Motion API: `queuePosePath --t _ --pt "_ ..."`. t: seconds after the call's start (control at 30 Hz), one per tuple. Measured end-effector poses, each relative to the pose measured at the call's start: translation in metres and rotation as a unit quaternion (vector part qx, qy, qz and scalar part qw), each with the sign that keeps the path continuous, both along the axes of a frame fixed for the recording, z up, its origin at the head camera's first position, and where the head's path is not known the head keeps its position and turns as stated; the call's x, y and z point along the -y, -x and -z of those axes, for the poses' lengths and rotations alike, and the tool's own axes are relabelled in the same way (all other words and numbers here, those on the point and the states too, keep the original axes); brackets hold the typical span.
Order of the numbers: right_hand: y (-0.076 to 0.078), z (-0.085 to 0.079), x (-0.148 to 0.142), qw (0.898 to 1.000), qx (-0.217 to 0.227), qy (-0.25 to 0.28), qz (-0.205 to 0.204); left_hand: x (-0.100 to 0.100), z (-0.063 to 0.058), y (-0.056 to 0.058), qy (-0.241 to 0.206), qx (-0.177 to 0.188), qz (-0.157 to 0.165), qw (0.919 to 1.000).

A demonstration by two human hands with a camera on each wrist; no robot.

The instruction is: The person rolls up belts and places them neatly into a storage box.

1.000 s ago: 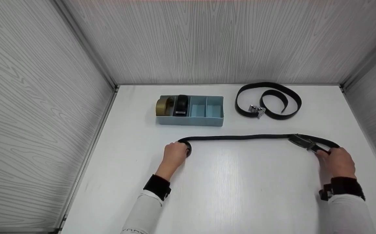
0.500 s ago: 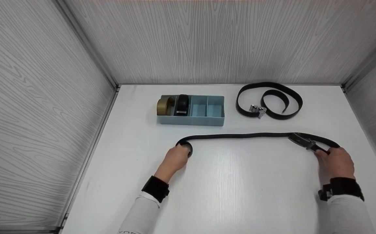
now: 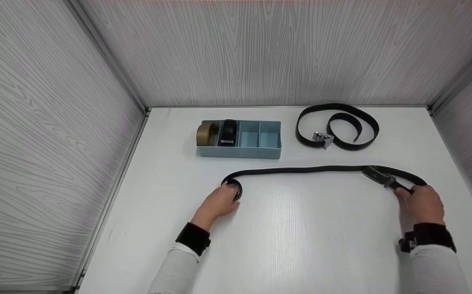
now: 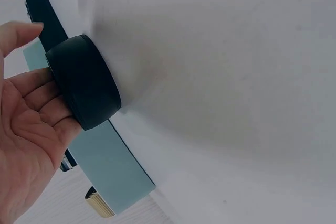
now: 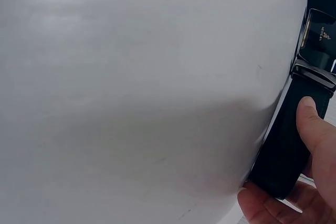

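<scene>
A black belt [image 3: 293, 170] stretches across the white table between both hands. Its left end is wound into a small roll [image 4: 84, 82]. My left hand [image 3: 219, 201] is at this roll, fingers reaching into or behind it. In the left wrist view, the thumb stands apart from the roll and the fingertips are hidden. At the belt's other end, my right hand [image 3: 425, 204] holds the doubled strap, thumb on top and fingers below. Just beyond that thumb lies the dark plate buckle [image 5: 320, 35], also visible in the head view.
Behind the belt stands a blue divided box [image 3: 240, 152]. A gold-brown roll [image 3: 204, 135] and a black roll [image 3: 228, 132] sit in its two left compartments. Another black belt [image 3: 366, 118] with a silver buckle [image 3: 322, 139] lies loosely coiled at back right. Wood-grain panels enclose the table.
The left hand has shifted and turned at the roll, and its thumb now shows apart from it. The stretched belt has shifted slightly toward the box. The right hand is nearly still.
</scene>
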State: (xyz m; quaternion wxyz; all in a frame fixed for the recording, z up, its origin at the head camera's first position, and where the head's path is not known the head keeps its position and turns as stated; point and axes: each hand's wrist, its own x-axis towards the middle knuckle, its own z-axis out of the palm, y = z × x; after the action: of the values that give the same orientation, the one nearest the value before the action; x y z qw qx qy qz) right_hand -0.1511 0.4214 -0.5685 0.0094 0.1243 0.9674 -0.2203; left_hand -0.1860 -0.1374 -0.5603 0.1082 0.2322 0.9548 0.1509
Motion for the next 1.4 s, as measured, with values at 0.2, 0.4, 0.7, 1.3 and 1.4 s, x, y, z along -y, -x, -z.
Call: queuePosePath --t 0.2,0.4,0.7,1.3,1.4 --pt "0.002 0.002 0.000 1.000 -0.003 0.008 -0.012 0.001 0.007 0.000 0.036 -0.096 0.030 0.9943" --pt "0.007 -0.001 0.013 0.998 -0.001 0.022 -0.052 -0.010 0.016 -0.001 0.071 -0.197 0.017 0.9777" --pt "0.014 -0.030 0.052 0.992 0.058 -0.025 -0.106 -0.031 0.016 -0.006 0.104 -0.214 -0.004 0.9714" --pt "0.026 -0.007 0.271 0.910 -0.023 0.135 -0.391 -0.073 0.016 -0.022 0.119 -0.236 -0.019 0.9642" --pt "0.027 -0.002 0.293 0.890 -0.050 0.147 -0.430 -0.072 0.017 -0.022 0.095 -0.238 -0.035 0.9658"
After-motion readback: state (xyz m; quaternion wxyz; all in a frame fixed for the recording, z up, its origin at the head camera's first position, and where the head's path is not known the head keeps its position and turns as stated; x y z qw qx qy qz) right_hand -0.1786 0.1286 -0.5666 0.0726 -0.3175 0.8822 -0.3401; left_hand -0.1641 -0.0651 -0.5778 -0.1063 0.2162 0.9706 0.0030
